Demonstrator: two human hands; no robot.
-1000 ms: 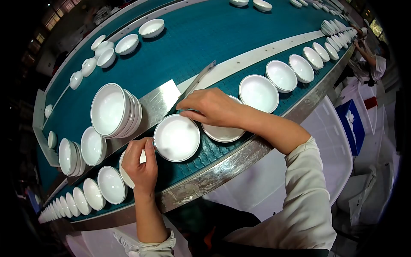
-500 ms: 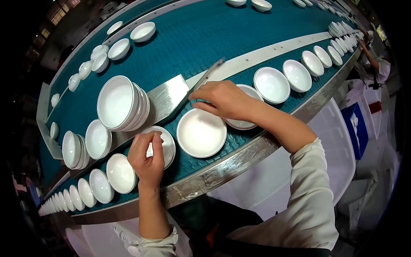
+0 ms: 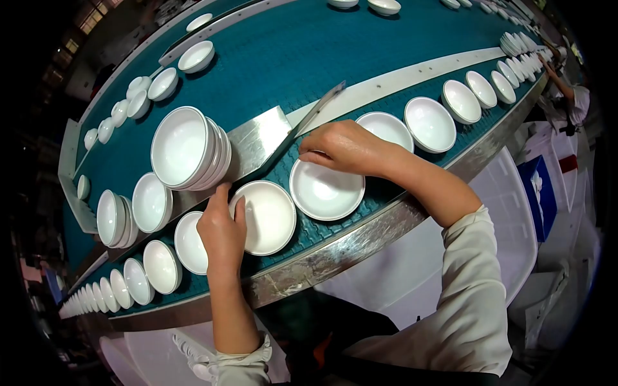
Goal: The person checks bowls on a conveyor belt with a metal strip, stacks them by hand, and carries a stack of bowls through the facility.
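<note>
My left hand (image 3: pixel 222 225) has its thumb and forefinger apart at the left edge of a white bowl (image 3: pixel 265 217) on the near green belt. Bent fingers of my right hand (image 3: pixel 338 149) are drawn together over the upper rim of another white bowl (image 3: pixel 327 192); what they hold, if anything, is hidden. Behind my left hand, a stack of white bowls (image 3: pixel 182 147) stands tilted beside a metal plate (image 3: pixel 261 143). Another bowl (image 3: pixel 192 242) is partly covered by my left hand.
Rows of bowls line the near belt left and right (image 3: pixel 430 124). A thin blade-like strip (image 3: pixel 322 106) rises beside the white divider (image 3: pixel 399 76). More bowls (image 3: pixel 196 56) sit on the wide far belt (image 3: pixel 277 58). A co-worker (image 3: pixel 570 96) stands far right, beyond a blue box (image 3: pixel 537 196).
Near-belt bowls have shifted left past my hands. The thumb and forefinger of my left hand have spread. My right hand has moved slightly right, and bowls on the far belt have changed position.
</note>
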